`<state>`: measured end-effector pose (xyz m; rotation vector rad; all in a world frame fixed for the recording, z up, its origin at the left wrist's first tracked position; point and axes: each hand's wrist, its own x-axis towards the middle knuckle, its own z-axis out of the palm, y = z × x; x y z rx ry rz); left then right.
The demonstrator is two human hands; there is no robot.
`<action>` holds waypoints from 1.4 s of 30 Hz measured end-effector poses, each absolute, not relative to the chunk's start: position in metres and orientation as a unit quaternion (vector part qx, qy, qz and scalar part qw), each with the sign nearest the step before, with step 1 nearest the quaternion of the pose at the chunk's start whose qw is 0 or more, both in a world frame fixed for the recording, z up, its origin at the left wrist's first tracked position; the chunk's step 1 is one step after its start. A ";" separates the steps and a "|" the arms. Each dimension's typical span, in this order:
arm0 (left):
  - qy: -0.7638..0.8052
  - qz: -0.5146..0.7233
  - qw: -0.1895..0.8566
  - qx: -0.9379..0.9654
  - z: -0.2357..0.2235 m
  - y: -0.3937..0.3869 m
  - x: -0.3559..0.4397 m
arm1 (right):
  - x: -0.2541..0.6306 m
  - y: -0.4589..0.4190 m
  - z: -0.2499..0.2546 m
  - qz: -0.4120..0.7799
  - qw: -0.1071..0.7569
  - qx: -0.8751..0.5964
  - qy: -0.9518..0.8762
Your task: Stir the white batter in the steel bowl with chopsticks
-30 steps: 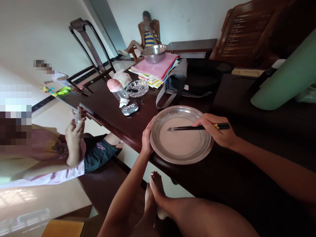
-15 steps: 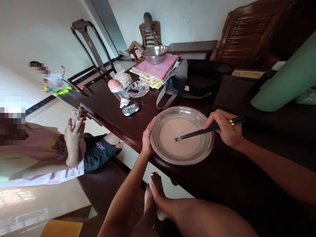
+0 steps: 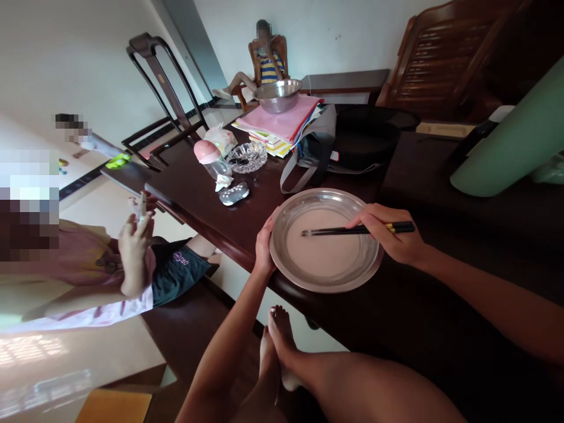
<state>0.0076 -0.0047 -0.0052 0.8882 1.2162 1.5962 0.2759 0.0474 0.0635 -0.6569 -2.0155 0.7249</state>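
Note:
A wide steel bowl [image 3: 282,267] sits at the edge of the dark table, holding a pinkish, creamy liquid [image 3: 324,255]. My left hand [image 3: 265,244] grips the bowl's left rim, fingers along its outer side. In my right hand [image 3: 392,238] is a pair of black chopsticks [image 3: 337,231] with gold bands, pinched between thumb and fingers. Their tips are in or just at the liquid, left of the bowl's middle; how deep I cannot tell. My right hand is over the bowl's right rim.
Behind the bowl are a grey-black bag [image 3: 312,158], a glass ashtray [image 3: 247,157], a pink-lidded bottle [image 3: 210,157] and a second steel bowl [image 3: 278,97] on folders [image 3: 282,120]. A green cylinder [image 3: 489,158] leans in at right. A person [image 3: 136,247] sits at left holding a small object.
My right hand has shifted left over the bowl, and the chopsticks' tips have moved left and up through the liquid. My left hand stays on the rim.

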 end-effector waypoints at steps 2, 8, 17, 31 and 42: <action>0.490 0.650 0.461 0.353 -0.005 -0.005 0.008 | 0.276 0.048 0.064 0.279 0.454 -0.279 -0.799; 0.488 0.651 0.461 0.355 -0.005 -0.004 0.007 | 0.276 0.048 0.061 0.302 0.446 -0.231 -0.810; 0.490 0.649 0.460 0.357 -0.002 -0.006 0.010 | 0.275 0.049 0.066 0.324 0.454 -0.256 -0.790; 0.493 0.650 0.458 0.353 -0.005 -0.005 0.008 | 0.276 0.051 0.064 0.272 0.462 -0.288 -0.793; 0.503 0.643 0.450 0.362 -0.004 -0.006 0.009 | 0.279 0.051 0.068 0.256 0.464 -0.275 -0.803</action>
